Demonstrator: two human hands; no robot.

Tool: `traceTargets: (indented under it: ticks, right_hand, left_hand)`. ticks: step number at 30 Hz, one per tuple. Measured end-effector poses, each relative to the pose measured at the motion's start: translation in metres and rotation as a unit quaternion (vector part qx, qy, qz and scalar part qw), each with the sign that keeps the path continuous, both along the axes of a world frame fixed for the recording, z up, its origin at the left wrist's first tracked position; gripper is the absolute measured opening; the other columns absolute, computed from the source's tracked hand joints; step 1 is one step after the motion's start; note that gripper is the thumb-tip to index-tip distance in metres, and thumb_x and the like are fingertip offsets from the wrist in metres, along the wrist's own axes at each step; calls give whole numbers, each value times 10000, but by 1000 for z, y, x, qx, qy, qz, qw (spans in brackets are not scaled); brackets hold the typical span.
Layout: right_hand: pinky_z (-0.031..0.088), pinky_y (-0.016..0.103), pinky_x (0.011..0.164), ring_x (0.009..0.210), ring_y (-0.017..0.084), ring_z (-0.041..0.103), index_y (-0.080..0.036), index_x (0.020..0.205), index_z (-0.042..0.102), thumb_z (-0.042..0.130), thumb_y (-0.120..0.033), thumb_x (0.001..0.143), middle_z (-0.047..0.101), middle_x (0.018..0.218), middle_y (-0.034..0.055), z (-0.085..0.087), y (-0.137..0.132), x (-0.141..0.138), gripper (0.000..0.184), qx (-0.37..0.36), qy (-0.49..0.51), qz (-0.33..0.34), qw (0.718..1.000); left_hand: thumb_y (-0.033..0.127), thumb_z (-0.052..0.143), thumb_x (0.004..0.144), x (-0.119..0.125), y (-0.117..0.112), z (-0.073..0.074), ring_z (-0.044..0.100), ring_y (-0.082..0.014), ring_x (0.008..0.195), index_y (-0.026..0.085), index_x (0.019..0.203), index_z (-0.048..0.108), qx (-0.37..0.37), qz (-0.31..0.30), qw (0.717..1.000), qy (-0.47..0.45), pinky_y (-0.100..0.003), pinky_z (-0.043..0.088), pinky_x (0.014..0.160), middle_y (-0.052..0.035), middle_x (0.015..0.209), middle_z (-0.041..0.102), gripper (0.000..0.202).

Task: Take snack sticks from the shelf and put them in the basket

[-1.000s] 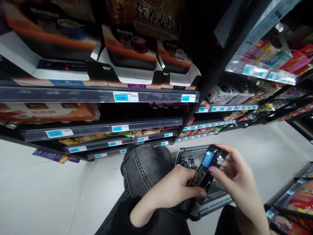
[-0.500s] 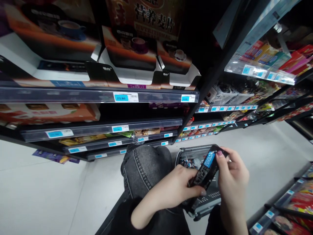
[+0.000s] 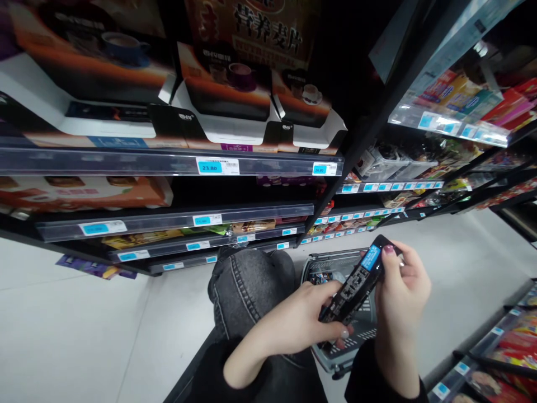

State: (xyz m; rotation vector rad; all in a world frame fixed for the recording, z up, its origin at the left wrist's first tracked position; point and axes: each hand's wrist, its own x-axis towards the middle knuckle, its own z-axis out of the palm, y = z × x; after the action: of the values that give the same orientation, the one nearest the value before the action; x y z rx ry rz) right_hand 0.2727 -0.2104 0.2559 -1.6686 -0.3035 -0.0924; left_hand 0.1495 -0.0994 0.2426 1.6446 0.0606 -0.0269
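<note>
Both hands are on a long, narrow black packet [image 3: 354, 282] with pale print and a blue strip near its upper end. My left hand [image 3: 308, 316] grips the lower end, its thumb and fingers on either side. The upper end is pinched by my right hand [image 3: 403, 285], the thumb lying on the front face. Under the packet stands a grey shopping basket [image 3: 342, 364] with some small packaged goods [image 3: 322, 278] inside, partly hidden by my hands. My bent knee [image 3: 251, 285] is just left of the basket.
Open display boxes [image 3: 235, 131] sit on the dark shelf ahead, above lower shelves with blue price tags [image 3: 210, 167]. More shelves of packaged snacks [image 3: 461, 95] run along the right. Purple packets [image 3: 96, 267] lie by the floor at left. Another rack [image 3: 495, 364] stands at lower right.
The packet has moved slightly up and right in both hands, and its printed front now faces me more fully. My right hand has shifted a little to the right.
</note>
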Motion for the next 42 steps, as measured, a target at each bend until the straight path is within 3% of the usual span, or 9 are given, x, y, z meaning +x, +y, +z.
traceTargets:
  ticks: [5, 10, 14, 20, 25, 30, 33, 38, 42]
  right_hand:
    - [546, 289, 663, 765, 170, 642, -221, 1315, 428, 680, -284, 749, 633, 1029, 105, -1, -5, -4, 623, 14, 20, 173, 985]
    - [565, 346, 779, 976, 213, 639, -340, 1443, 157, 626, -168, 785, 417, 1375, 123, -10, -10, -15, 826, 67, 45, 271, 959]
    - [548, 326, 852, 1098, 218, 587, -364, 1449, 110, 610, -106, 787, 338, 1443, 106, -16, -15, -22, 868, 62, 54, 322, 943]
    - [515, 308, 912, 1229, 215, 480, -362, 1453, 64, 598, -65, 784, 381, 1423, 92, -21, -19, -26, 906, 52, 57, 350, 933]
    - [550, 356, 850, 1098, 243, 587, -327, 1430, 222, 599, -74, 779, 368, 1420, 136, -23, -16, -28, 794, 101, 24, 304, 947]
    - [590, 306, 657, 834, 205, 681, -261, 1342, 372, 633, -163, 782, 545, 1234, 139, -20, -8, -34, 625, 124, 55, 170, 976]
    - [563, 257, 523, 701, 187, 681, -229, 1266, 445, 687, -229, 743, 598, 1131, 129, -21, -6, -35, 576, 139, 78, 97, 982]
    - [505, 226, 419, 484, 129, 605, -171, 1083, 562, 750, -305, 666, 628, 787, 34, -23, -1, -27, 477, 163, 105, -2, 981]
    - [506, 229, 439, 470, 123, 587, -143, 912, 587, 744, -312, 654, 577, 631, -17, -17, 4, -19, 347, 216, 104, -22, 971]
  left_hand:
    - [239, 586, 803, 0, -5, 0, 673, -187, 695, 158, 966, 541, -118, -11, 993, 24, -269, 512, 661, -26, 837, 690, 188]
    - [236, 594, 797, 3, -10, -2, 681, -203, 702, 174, 1112, 531, -158, 23, 987, 11, -296, 542, 660, -36, 884, 678, 327]
    - [224, 581, 802, 3, -10, -5, 673, -202, 689, 163, 1091, 540, -169, 30, 985, -1, -312, 548, 662, -32, 842, 658, 298]
    - [165, 556, 796, 4, -11, -10, 661, -198, 693, 146, 1011, 538, -175, 43, 984, -7, -323, 546, 659, -33, 838, 645, 216]
    - [148, 594, 766, 4, -9, -6, 654, -183, 724, 169, 1106, 542, -138, 32, 990, -9, -299, 521, 691, -16, 857, 653, 345]
    - [171, 722, 656, 3, -4, 2, 596, -174, 859, 197, 1074, 585, 1, 39, 999, -5, -254, 449, 781, 16, 924, 668, 440]
    - [191, 714, 660, 2, -4, 2, 579, -167, 837, 206, 1081, 573, 40, 24, 999, 11, -237, 433, 737, 18, 948, 658, 444]
    - [189, 702, 656, 0, -4, 1, 579, -160, 826, 208, 1102, 557, 48, 1, 999, 5, -219, 420, 696, 7, 973, 651, 470]
    - [146, 663, 664, -1, -2, 4, 587, -154, 826, 206, 1055, 570, 43, -33, 999, 8, -215, 421, 698, 12, 974, 660, 406]
